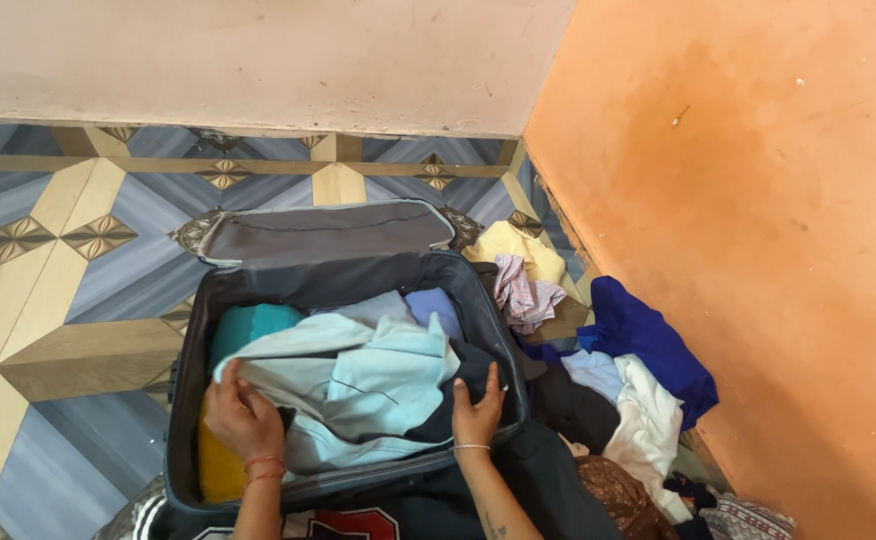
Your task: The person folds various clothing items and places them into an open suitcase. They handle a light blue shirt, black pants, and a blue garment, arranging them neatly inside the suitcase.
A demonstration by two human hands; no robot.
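- A patterned tile floor point(78, 290) in grey-blue and tan is seen, bounded by a pale wall point(258, 60) at the far edge and an orange wall point(758, 250) along the right.
- An open dark suitcase point(186, 400) is laid on the floor, its grey lid point(323, 235) folded back toward the pale wall.
- A heap of loose clothes point(618, 390) is piled between the suitcase's right edge and the orange wall; a royal-blue garment point(648, 345) is draped on top, with a white piece point(648, 420) nearer the viewer and a yellow one point(518, 250) at the far end.
- A pale blue shirt point(378, 385) is spread across the middle of the suitcase, over a teal item point(248, 325) at the far left corner and a yellow item point(220, 470) at the near left corner.
- The left hand point(243, 415) is closed on the shirt's left edge, the cloth being pinched in its fingers near the suitcase's left side.
- The right hand point(478, 410) is laid at the suitcase's right edge, fingers extended and pressed onto dark fabric point(473, 365) beside the shirt; whether anything is gripped cannot be told.
- Bangles are worn on both wrists.
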